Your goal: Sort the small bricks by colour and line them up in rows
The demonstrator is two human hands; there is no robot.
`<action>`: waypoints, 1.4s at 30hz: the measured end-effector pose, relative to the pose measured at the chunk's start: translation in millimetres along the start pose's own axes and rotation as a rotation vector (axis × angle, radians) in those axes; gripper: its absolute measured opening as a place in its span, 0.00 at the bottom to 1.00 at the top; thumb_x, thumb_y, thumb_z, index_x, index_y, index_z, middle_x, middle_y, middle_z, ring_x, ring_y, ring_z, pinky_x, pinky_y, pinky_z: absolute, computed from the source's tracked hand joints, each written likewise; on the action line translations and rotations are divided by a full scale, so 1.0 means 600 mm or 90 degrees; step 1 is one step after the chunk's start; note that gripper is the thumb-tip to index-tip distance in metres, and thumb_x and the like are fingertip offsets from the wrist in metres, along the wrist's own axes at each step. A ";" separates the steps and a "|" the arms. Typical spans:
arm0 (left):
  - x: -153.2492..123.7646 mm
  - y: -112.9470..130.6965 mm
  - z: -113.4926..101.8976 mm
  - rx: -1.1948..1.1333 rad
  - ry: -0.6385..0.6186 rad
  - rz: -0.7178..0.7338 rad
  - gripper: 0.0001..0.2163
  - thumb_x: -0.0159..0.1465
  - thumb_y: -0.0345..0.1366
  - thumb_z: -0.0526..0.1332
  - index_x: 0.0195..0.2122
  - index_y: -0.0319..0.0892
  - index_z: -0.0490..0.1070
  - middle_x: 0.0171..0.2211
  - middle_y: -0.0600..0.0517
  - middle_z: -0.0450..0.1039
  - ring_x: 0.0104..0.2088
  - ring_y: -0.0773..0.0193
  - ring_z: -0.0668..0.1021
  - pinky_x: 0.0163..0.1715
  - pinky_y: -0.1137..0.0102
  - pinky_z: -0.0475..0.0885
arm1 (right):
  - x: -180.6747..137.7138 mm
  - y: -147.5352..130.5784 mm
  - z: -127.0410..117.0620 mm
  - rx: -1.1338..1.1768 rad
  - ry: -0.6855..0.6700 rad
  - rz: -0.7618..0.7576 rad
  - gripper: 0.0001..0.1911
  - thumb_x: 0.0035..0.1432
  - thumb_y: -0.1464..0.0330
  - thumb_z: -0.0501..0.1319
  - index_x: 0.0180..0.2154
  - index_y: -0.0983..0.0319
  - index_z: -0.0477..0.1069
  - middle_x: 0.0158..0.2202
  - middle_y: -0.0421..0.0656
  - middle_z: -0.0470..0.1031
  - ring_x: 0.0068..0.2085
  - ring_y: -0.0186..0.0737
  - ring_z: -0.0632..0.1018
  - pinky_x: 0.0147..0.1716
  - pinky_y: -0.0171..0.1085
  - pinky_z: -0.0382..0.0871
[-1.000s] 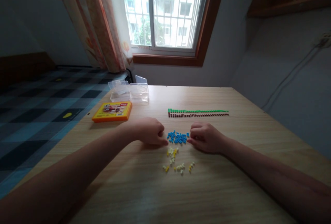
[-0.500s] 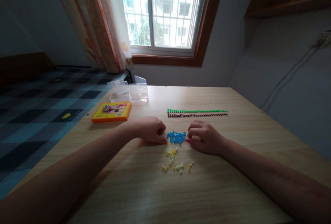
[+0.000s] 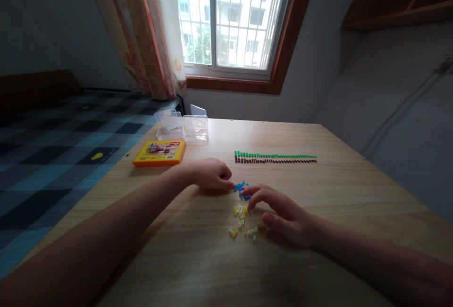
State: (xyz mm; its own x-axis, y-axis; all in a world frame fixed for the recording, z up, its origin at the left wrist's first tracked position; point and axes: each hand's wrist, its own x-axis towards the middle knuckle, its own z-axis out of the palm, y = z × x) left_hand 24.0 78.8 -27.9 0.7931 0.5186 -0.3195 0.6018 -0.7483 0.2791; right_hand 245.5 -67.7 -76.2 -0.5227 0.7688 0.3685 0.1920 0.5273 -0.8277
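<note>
In the head view, a small pile of blue building bricks point(image 3: 239, 187) lies on the wooden table. My left hand point(image 3: 212, 174) rests at the pile's left side, fingers curled in and thumb tip close to the bricks; whatever the fingers may hold is hidden. From the right, my right hand point(image 3: 283, 212) reaches with its fingers stretched out and apart. Its fingertips cover part of the blue pile, and the thumb hangs lower. Just below are scattered cream and yellow bricks point(image 3: 241, 223), some of them hidden behind the right hand.
Farther back lie a row of green bricks point(image 3: 276, 155) and a row of brown bricks point(image 3: 276, 160). An orange and yellow box point(image 3: 160, 153) sits at the left, with clear plastic containers point(image 3: 182, 127) behind it. A checked bed point(image 3: 63, 156) adjoins the table point(image 3: 339, 193).
My right hand has opened and come nearer, from the blue pile's right edge to over its front and the yellow bricks. The left hand stays curled beside the pile. The view has shifted slightly.
</note>
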 end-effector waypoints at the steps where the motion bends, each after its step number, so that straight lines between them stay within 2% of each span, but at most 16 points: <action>1: 0.000 -0.001 0.001 -0.001 -0.001 0.001 0.20 0.62 0.52 0.58 0.20 0.43 0.62 0.19 0.55 0.64 0.22 0.66 0.63 0.25 0.67 0.55 | -0.002 0.000 0.003 0.011 -0.005 0.007 0.15 0.69 0.56 0.54 0.48 0.58 0.70 0.60 0.51 0.68 0.63 0.48 0.67 0.63 0.52 0.58; 7: 0.005 -0.009 0.002 -0.016 -0.002 0.014 0.18 0.62 0.49 0.58 0.21 0.43 0.66 0.19 0.54 0.66 0.22 0.66 0.64 0.26 0.67 0.56 | -0.004 0.003 0.019 0.045 -0.037 0.007 0.15 0.68 0.55 0.55 0.44 0.59 0.68 0.59 0.53 0.67 0.62 0.50 0.67 0.60 0.51 0.61; 12: 0.007 -0.010 -0.002 -0.023 -0.011 0.001 0.16 0.63 0.47 0.56 0.25 0.42 0.71 0.22 0.54 0.68 0.24 0.65 0.66 0.28 0.68 0.59 | 0.006 0.008 0.029 0.092 -0.059 0.021 0.18 0.67 0.52 0.55 0.39 0.60 0.65 0.57 0.53 0.68 0.54 0.48 0.72 0.50 0.46 0.69; 19: 0.010 -0.012 -0.002 -0.043 0.009 -0.008 0.16 0.65 0.44 0.55 0.26 0.40 0.72 0.22 0.55 0.67 0.25 0.66 0.66 0.27 0.70 0.58 | 0.038 0.011 0.046 0.107 -0.039 0.006 0.20 0.67 0.50 0.54 0.34 0.60 0.62 0.48 0.51 0.72 0.49 0.45 0.73 0.49 0.44 0.67; 23: 0.010 -0.013 0.000 -0.072 0.023 -0.021 0.17 0.66 0.45 0.54 0.30 0.39 0.75 0.25 0.54 0.71 0.27 0.66 0.69 0.29 0.70 0.60 | 0.053 0.015 0.052 0.137 -0.018 0.002 0.22 0.66 0.48 0.55 0.34 0.61 0.64 0.43 0.48 0.73 0.44 0.42 0.74 0.45 0.42 0.68; 27: 0.010 -0.013 0.001 -0.091 0.044 -0.033 0.18 0.66 0.46 0.54 0.33 0.39 0.77 0.27 0.52 0.74 0.29 0.65 0.70 0.31 0.70 0.62 | 0.067 0.019 0.057 0.129 -0.011 0.046 0.25 0.65 0.46 0.54 0.37 0.63 0.71 0.35 0.44 0.73 0.33 0.36 0.71 0.33 0.36 0.67; 29: 0.010 -0.013 0.002 -0.095 0.047 -0.031 0.18 0.66 0.46 0.53 0.33 0.39 0.78 0.27 0.52 0.75 0.29 0.64 0.71 0.32 0.70 0.62 | 0.074 0.022 0.059 0.141 -0.014 0.061 0.27 0.65 0.46 0.54 0.38 0.64 0.72 0.33 0.44 0.73 0.32 0.35 0.71 0.30 0.34 0.67; 36: 0.013 -0.017 0.002 -0.106 0.040 -0.021 0.19 0.65 0.47 0.53 0.27 0.39 0.73 0.22 0.54 0.68 0.25 0.66 0.66 0.29 0.70 0.60 | 0.085 0.036 0.063 0.200 -0.071 0.059 0.28 0.66 0.46 0.54 0.31 0.65 0.73 0.29 0.44 0.76 0.31 0.36 0.74 0.30 0.34 0.69; 42: 0.015 -0.022 0.006 -0.117 0.058 -0.009 0.19 0.64 0.48 0.53 0.25 0.39 0.70 0.20 0.55 0.64 0.24 0.67 0.63 0.27 0.71 0.58 | 0.085 0.039 0.064 0.305 -0.077 0.075 0.30 0.63 0.45 0.57 0.24 0.63 0.67 0.25 0.44 0.76 0.28 0.36 0.77 0.29 0.35 0.72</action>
State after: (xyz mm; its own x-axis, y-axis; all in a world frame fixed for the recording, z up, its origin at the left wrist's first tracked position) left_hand 22.9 91.9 -37.8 0.7848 0.5699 -0.2434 0.6131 -0.6568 0.4391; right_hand 191.3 -29.8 -93.2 -0.6181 0.7510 0.2324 -0.1316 0.1926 -0.9724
